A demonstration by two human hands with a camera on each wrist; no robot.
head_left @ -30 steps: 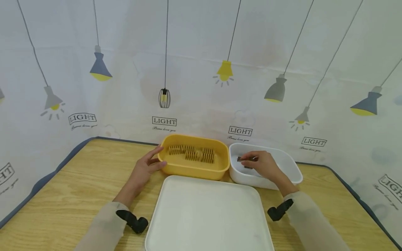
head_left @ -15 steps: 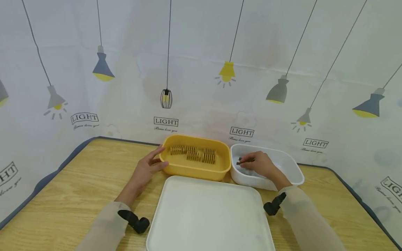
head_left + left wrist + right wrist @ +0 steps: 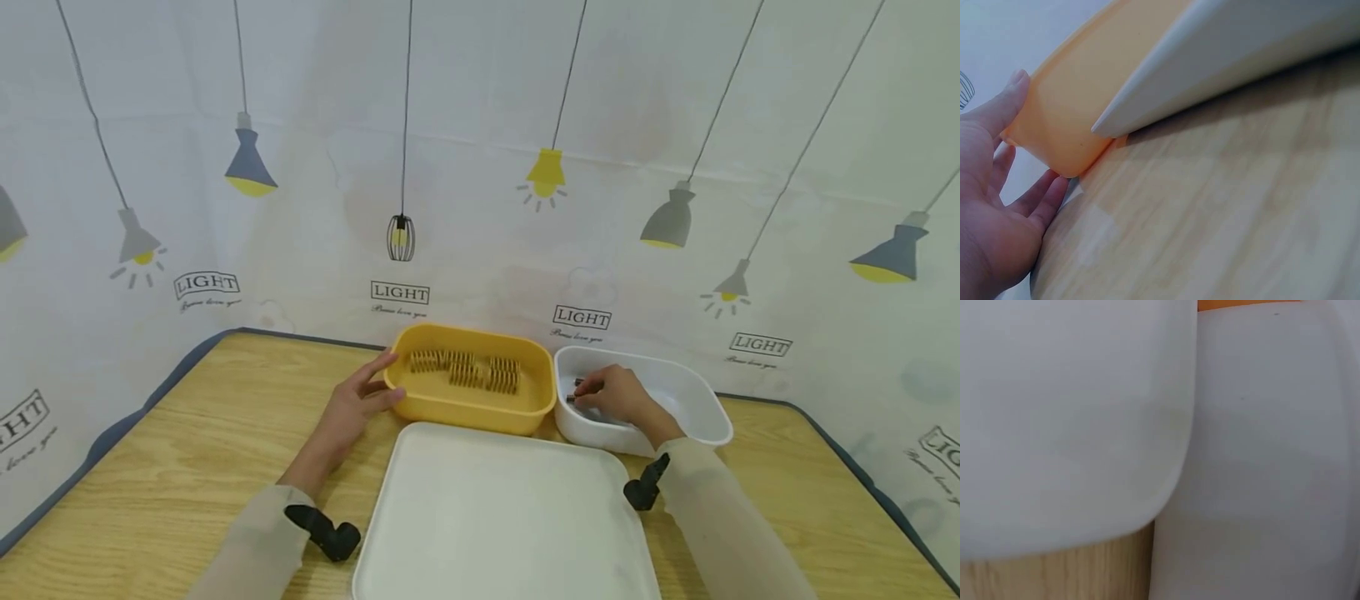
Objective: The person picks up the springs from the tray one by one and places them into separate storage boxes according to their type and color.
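In the head view my right hand (image 3: 618, 393) reaches into the white bin (image 3: 693, 387). Its thumb and index finger pinch a small dark spring (image 3: 572, 398), mostly hidden by the fingertips. Just beyond it a second dark spring (image 3: 579, 382) lies on the bin floor. My left hand (image 3: 352, 408) rests against the left end of the yellow bin (image 3: 465, 408), fingers spread and fairly straight. The left wrist view shows its thumb on the bin's upper wall and other fingers lower down. Several brass-coloured springs (image 3: 502, 375) lie in rows inside the yellow bin.
A white tray (image 3: 502, 508) lies in front of both bins, close to the yellow one. Everything stands on a wood-grain table (image 3: 187, 467). Behind it hangs a light curtain (image 3: 480, 167) printed with lamps. The right wrist view shows only tray, white bin and table.
Within the white bin my right hand has shifted slightly toward me, and the pinched spring has moved with its fingertips. My left hand has stayed against the yellow bin. The head view has shifted slightly.
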